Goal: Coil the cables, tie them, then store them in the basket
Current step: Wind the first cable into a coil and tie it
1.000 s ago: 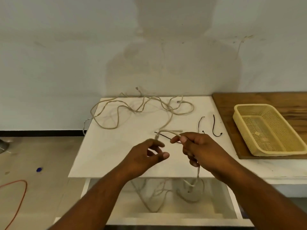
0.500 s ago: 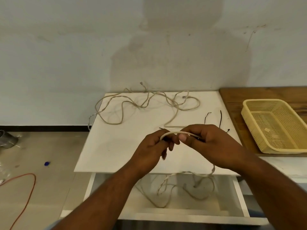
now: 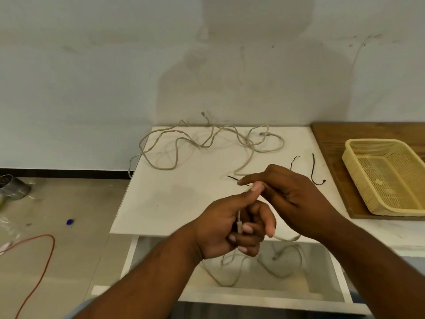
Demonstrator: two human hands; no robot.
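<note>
A long beige cable (image 3: 202, 143) sprawls in loose loops over the back of the white tabletop (image 3: 174, 194). Its near part runs into my hands and hangs off the front edge into the shelf below. My left hand (image 3: 232, 226) is closed on the cable's end near its plug, thumb pointing up. My right hand (image 3: 289, 196) is just behind it with fingers stretched out; the cable passes under its palm. Thin black ties (image 3: 314, 169) lie to the right of my hands. The yellow mesh basket (image 3: 388, 176) sits on a wooden board at the right.
The wooden board (image 3: 333, 143) adjoins the white top on the right. Below the front edge is a white shelf (image 3: 317, 284) with hanging cable loops. On the floor at left lie an orange wire (image 3: 39, 256), a blue bit and a metal can (image 3: 11, 187).
My left hand has taken the cable end and drawn it down toward me. My right hand has opened its fingers and slid right along the cable.
</note>
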